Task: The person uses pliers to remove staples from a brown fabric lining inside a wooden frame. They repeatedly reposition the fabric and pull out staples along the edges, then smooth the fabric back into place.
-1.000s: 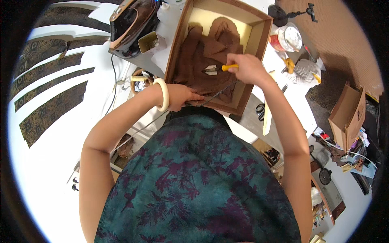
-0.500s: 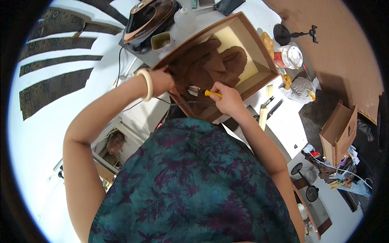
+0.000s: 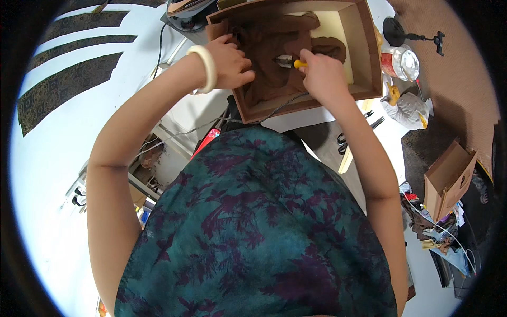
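Observation:
In my right hand is a small corded iron, gripped by its yellow handle. Its flat metal tip points left, over soft brown lining material that lies rumpled inside an open brown box. Part of the pale yellow inner floor shows at the box's right side. My left hand, with a cream bangle at the wrist, rests at the box's left edge, fingers apart and fingertips on the brown material. A thin dark cord runs from beneath my right hand across the box's near wall.
A clothes iron stands beyond the box on the left. To the right are a phone stand, a clear jar, a plastic bag and scissors. A brown carton stands farther right.
The box now appears higher in view and turned more square to me. My left fingers, earlier partly hidden at its left side, now show spread out. My right hand still holds the small iron.

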Motion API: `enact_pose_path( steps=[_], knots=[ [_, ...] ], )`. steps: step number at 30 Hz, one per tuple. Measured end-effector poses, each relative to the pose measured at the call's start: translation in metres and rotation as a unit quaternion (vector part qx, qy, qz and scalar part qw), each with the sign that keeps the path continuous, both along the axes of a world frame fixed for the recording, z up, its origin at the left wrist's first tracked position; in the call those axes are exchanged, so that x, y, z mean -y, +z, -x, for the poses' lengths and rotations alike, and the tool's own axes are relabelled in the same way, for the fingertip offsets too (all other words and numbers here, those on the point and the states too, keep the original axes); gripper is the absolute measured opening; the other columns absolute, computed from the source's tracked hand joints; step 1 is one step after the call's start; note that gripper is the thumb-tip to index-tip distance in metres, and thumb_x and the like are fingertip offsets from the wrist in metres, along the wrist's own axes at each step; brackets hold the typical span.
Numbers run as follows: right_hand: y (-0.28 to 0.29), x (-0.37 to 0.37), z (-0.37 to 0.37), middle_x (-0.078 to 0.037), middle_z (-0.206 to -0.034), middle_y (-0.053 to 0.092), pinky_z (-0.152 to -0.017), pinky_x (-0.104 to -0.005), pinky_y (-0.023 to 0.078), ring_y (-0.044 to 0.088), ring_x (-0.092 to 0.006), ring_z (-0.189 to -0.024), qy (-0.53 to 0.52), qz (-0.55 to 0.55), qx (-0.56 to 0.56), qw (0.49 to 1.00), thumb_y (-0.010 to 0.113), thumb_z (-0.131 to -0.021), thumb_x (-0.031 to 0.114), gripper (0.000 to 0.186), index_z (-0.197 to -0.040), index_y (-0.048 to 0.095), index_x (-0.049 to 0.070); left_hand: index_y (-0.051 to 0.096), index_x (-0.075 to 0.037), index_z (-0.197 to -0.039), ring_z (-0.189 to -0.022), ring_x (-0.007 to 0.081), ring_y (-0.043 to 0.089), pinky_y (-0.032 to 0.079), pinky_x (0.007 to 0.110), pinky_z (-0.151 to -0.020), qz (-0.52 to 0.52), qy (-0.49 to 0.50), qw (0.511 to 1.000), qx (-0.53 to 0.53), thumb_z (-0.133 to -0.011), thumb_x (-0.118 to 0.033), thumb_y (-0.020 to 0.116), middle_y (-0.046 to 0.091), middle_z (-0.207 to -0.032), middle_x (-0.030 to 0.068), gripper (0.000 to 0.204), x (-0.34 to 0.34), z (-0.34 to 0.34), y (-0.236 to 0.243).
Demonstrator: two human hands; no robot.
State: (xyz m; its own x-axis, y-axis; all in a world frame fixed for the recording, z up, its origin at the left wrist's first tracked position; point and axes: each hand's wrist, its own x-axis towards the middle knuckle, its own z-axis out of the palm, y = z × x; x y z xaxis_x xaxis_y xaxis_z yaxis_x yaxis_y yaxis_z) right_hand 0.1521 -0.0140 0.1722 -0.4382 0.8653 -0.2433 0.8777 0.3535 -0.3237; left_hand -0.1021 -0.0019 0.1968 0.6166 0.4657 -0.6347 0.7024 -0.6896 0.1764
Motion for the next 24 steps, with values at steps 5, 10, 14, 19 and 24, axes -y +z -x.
enact_pose_path(
  steps=[5, 10, 14, 19, 24],
  knots=[
    [-0.01, -0.009, 0.0, -0.017, -0.078, 0.068, -0.069, -0.0509, 0.051, 0.068, -0.0371, -0.081, 0.028, 0.026, -0.036, 0.999, 0.066, -0.083, 0.016, 0.017, -0.097, 0.062, 0.007, 0.071, -0.016, -0.119, -0.131, 0.0295, 0.046, 0.018, 0.052, -0.117, -0.051, -0.092, 0.974, -0.202, -0.095, -0.05, 0.045, 0.058, -0.135, 0.0098, 0.049, 0.008, -0.044, -0.044],
    [-0.023, -0.017, -0.006, -0.018, -0.081, 0.069, -0.072, -0.0513, 0.053, 0.068, -0.0384, -0.083, 0.025, 0.076, -0.061, 0.995, 0.068, -0.082, 0.017, 0.021, -0.1, 0.064, 0.006, 0.076, -0.012, -0.109, -0.127, 0.0286, 0.052, 0.026, 0.041, -0.117, 0.0, -0.114, 0.987, -0.115, -0.09, -0.033, 0.053, 0.063, -0.129, 0.013, 0.036, 0.01, -0.039, -0.047],
    [-0.03, -0.025, -0.003, -0.018, -0.085, 0.07, -0.074, -0.0513, 0.053, 0.068, -0.0381, -0.087, 0.019, 0.111, -0.063, 0.992, 0.067, -0.084, 0.017, 0.019, -0.1, 0.065, 0.007, 0.072, -0.007, -0.115, -0.12, 0.0338, 0.06, 0.042, 0.042, -0.105, 0.108, -0.05, 0.966, -0.228, -0.094, -0.041, 0.044, 0.066, -0.125, 0.0171, 0.048, 0.003, -0.05, -0.037],
    [-0.048, -0.029, -0.002, -0.018, -0.087, 0.07, -0.075, -0.0519, 0.053, 0.068, -0.0382, -0.088, 0.031, 0.128, -0.116, 0.984, 0.068, -0.084, 0.016, 0.019, -0.101, 0.065, 0.007, 0.064, -0.006, -0.129, -0.131, 0.0285, 0.048, 0.031, 0.04, -0.112, 0.093, -0.079, 0.96, -0.253, -0.098, -0.051, 0.032, 0.057, -0.138, 0.014, 0.063, 0.008, -0.054, -0.032],
    [-0.058, -0.032, 0.005, -0.018, -0.09, 0.07, -0.075, -0.052, 0.053, 0.068, -0.0384, -0.09, 0.032, 0.129, -0.14, 0.981, 0.068, -0.083, 0.014, 0.022, -0.103, 0.064, 0.007, 0.061, -0.005, -0.131, -0.13, 0.0341, 0.046, 0.029, 0.046, -0.114, 0.118, -0.065, 0.96, -0.245, -0.096, -0.061, 0.035, 0.056, -0.136, 0.0146, 0.07, 0.006, -0.058, -0.03]
  ],
)
